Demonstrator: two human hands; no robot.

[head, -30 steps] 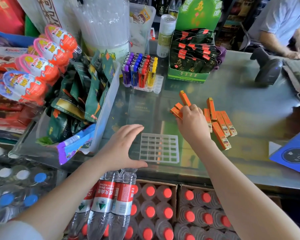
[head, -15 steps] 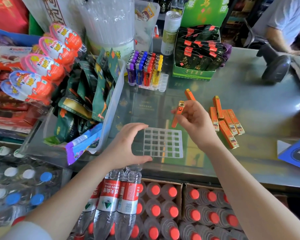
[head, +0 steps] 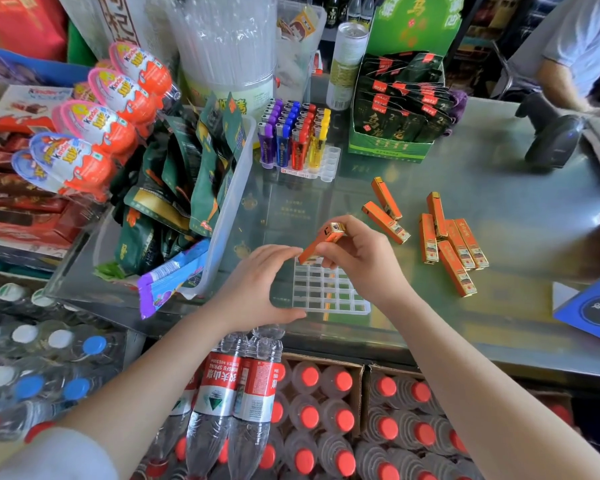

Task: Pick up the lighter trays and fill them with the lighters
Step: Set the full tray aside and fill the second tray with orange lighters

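Note:
A clear plastic lighter tray [head: 329, 292] with empty grid cells lies on the glass counter near its front edge. My left hand [head: 257, 289] rests against the tray's left side, thumb along the front edge and fingers at the far left corner. My right hand [head: 361, 261] pinches one orange lighter [head: 321, 242], tilted, with its lower end over the tray's far left corner. Several more orange lighters [head: 447, 242] lie loose on the counter to the right. A second tray [head: 300, 136], farther back, holds purple, blue, red and yellow lighters.
A clear bin of green snack packets [head: 194, 188] stands left of the tray. Behind are a green display box [head: 395, 109], a tall can [head: 347, 64] and a barcode scanner [head: 555, 140]. A person in a blue shirt [head: 582, 39] sits at the far right. Bottled water crates sit below the counter.
My right hand has carried one orange lighter from the loose pile leftward to above the tray's far left corner. My left hand has closed in on the tray's left side.

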